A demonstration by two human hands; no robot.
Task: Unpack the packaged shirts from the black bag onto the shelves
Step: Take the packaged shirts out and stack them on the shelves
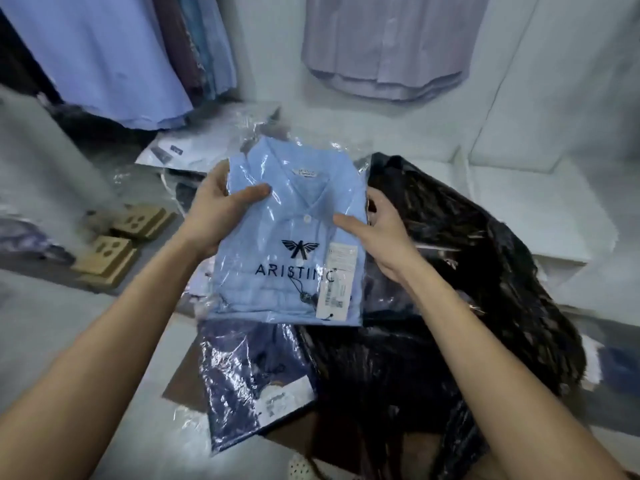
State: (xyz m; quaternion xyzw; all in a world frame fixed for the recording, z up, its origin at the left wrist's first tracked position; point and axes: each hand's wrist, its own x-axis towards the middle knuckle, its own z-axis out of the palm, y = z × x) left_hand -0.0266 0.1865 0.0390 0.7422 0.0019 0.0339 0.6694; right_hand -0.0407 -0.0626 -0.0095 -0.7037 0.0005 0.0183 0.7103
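A light blue shirt (277,278) in a clear plastic pack with a dark logo is held up in the middle of the head view. My left hand (218,209) grips its left edge, thumb on top. My right hand (377,233) grips its right edge, thumb across the front. The crumpled black bag (467,289) lies on the floor to the right and below. A navy packaged shirt (249,375) lies at the bag's left side, under the blue one. More packaged shirts (183,154) rest on the low white shelf (398,136) behind.
Shirts hang above: blue and purple ones (104,57) at the left, a pale lilac one (391,46) at the right. Two brown cardboard boxes (117,244) sit on the floor at the left. A white shelf block (540,209) stands at the right.
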